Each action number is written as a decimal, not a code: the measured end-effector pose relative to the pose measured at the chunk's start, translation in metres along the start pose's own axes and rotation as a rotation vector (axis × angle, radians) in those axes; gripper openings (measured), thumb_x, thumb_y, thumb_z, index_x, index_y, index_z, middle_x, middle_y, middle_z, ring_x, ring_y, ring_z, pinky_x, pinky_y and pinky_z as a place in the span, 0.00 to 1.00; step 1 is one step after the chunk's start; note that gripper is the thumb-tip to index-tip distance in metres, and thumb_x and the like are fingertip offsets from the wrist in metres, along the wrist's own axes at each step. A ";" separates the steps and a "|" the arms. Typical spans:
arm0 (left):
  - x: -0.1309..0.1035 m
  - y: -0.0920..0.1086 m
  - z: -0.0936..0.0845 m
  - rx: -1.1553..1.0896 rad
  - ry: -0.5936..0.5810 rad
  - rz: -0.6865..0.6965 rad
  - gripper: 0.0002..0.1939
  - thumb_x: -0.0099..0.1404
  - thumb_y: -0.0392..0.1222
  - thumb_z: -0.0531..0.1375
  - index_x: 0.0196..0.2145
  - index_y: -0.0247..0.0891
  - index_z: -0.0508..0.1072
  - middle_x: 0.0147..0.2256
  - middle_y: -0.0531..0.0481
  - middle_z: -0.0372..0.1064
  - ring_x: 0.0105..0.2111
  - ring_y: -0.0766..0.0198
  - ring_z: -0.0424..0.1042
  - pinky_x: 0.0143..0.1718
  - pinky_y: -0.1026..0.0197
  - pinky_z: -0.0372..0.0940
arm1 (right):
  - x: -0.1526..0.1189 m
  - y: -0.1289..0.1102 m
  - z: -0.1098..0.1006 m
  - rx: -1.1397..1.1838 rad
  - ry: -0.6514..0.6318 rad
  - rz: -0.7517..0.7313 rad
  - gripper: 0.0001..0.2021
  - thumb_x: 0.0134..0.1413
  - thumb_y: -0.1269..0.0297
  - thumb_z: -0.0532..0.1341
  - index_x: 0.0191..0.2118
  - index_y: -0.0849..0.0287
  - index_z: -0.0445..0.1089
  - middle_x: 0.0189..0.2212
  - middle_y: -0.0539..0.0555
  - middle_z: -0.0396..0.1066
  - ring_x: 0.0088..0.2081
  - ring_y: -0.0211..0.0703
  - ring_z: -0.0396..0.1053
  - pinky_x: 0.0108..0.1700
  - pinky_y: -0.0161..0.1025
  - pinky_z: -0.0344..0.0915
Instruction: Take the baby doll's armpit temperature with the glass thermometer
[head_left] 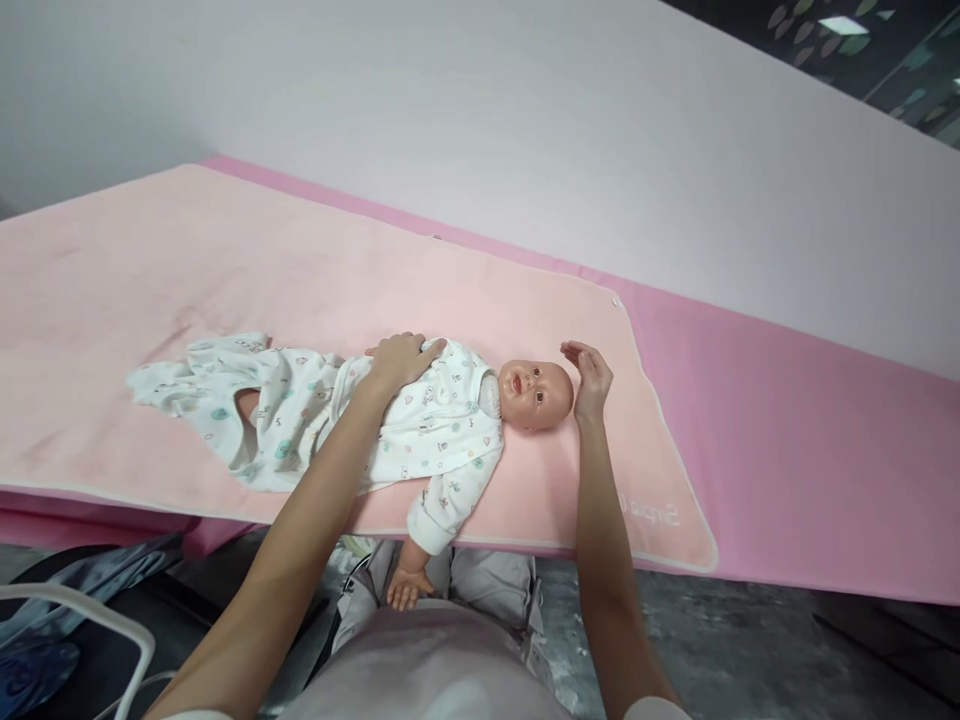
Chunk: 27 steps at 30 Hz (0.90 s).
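A baby doll lies on its back on a light pink mat, its head toward the right. It wears a white printed top and white printed trousers, with a bare patch of leg showing through an opening. My left hand rests flat on the doll's torso, fingers spread. Just beyond the crown of the doll's head, my right hand is raised on its edge with fingers extended, holding nothing. One doll arm hangs over the mat's near edge.
Beneath the mat is a darker pink surface against a pale wall. At the lower left stand a white curved frame and a dark chair with patterned cloth. My lap is below the near edge.
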<state>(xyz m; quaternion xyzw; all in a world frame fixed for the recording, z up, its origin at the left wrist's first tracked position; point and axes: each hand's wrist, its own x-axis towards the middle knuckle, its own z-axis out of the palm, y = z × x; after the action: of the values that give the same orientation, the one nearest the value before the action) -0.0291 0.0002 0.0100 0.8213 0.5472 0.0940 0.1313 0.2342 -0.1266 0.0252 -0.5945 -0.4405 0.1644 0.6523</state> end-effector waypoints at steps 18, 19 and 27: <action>0.001 -0.003 0.002 0.008 0.034 0.030 0.33 0.64 0.61 0.39 0.36 0.33 0.73 0.37 0.37 0.71 0.40 0.46 0.69 0.43 0.49 0.59 | 0.000 -0.002 -0.010 0.035 -0.443 0.161 0.12 0.44 0.56 0.64 0.36 0.53 0.76 0.39 0.51 0.75 0.47 0.48 0.69 0.54 0.46 0.62; 0.001 -0.003 0.002 0.008 0.036 0.031 0.33 0.64 0.61 0.39 0.36 0.33 0.73 0.37 0.37 0.71 0.40 0.46 0.69 0.43 0.50 0.59 | 0.001 -0.002 -0.010 0.038 -0.443 0.165 0.12 0.44 0.56 0.64 0.36 0.53 0.76 0.39 0.51 0.75 0.47 0.48 0.69 0.54 0.46 0.62; 0.001 -0.004 0.004 0.006 0.052 0.051 0.34 0.64 0.61 0.38 0.37 0.33 0.73 0.37 0.37 0.71 0.40 0.46 0.69 0.42 0.50 0.59 | 0.003 0.007 -0.014 0.089 -0.468 0.164 0.11 0.46 0.57 0.63 0.37 0.51 0.76 0.41 0.49 0.75 0.48 0.48 0.68 0.54 0.46 0.61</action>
<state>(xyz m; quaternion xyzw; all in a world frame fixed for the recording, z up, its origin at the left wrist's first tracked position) -0.0307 0.0020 0.0052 0.8326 0.5296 0.1171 0.1122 0.2488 -0.1319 0.0214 -0.5445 -0.5221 0.3690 0.5428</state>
